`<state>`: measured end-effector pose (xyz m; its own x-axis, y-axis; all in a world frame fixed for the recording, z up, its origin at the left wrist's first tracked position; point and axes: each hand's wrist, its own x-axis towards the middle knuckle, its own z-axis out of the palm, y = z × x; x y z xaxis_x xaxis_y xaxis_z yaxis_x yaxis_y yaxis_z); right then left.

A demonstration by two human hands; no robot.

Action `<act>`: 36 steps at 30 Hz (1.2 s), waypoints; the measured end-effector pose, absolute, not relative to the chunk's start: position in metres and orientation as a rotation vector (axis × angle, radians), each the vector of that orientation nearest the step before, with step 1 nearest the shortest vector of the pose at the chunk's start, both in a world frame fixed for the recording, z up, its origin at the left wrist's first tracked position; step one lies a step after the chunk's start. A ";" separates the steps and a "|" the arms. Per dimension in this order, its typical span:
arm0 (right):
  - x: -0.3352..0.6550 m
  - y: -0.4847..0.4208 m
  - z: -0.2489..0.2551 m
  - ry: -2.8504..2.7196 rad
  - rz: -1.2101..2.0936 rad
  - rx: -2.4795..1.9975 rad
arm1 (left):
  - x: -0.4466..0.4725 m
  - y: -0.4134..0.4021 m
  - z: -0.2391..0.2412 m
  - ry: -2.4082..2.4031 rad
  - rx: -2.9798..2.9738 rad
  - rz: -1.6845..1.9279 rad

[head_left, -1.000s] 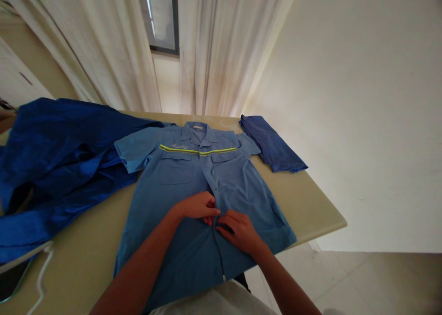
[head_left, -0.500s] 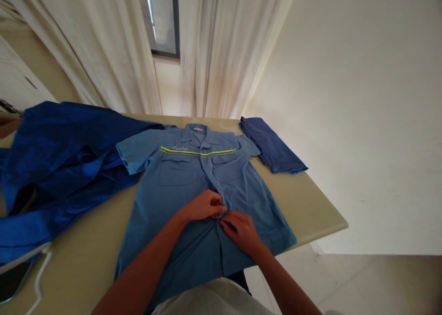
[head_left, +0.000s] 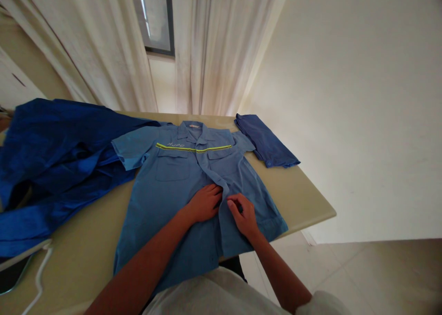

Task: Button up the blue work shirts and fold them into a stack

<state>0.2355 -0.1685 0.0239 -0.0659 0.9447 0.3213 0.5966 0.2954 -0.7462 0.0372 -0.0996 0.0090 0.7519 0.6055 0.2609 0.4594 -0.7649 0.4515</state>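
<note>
A blue short-sleeved work shirt (head_left: 172, 209) lies front up, its collar at the far side and a yellow-green stripe across the chest. Its front placket bulges up in a curve near my hands. My left hand (head_left: 205, 203) rests flat on the shirt, fingers stretched out, the fingertips partly hidden at the raised placket edge. On the other side, my right hand (head_left: 244, 213) has thumb and fingers curled together at the placket, seemingly pinching its edge.
A folded dark blue garment (head_left: 265, 140) lies on the table (head_left: 304, 195) at the right. Crumpled darker blue clothing (head_left: 62, 149) covers the left side. A phone (head_left: 14, 273) and a white cable (head_left: 40, 273) are at the near left. Behind are curtains (head_left: 221, 48) and a wall.
My hands have drawn apart at the placket. The left has gone from a pinch to lying flat; the right has lifted the placket edge. The view has shifted slightly.
</note>
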 end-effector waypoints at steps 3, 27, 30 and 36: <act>0.235 -0.178 0.032 -1.884 0.646 -1.365 | 0.038 -0.100 0.007 0.829 2.627 0.568; 0.284 -0.208 0.040 -1.246 0.923 -1.259 | 0.038 -0.164 0.023 0.648 2.675 0.486; 0.296 -0.203 0.045 -0.897 1.080 -1.225 | 0.039 -0.182 0.018 0.549 2.696 0.435; 0.295 -0.202 0.058 -0.675 1.194 -1.079 | 0.034 -0.195 0.022 0.527 2.700 0.369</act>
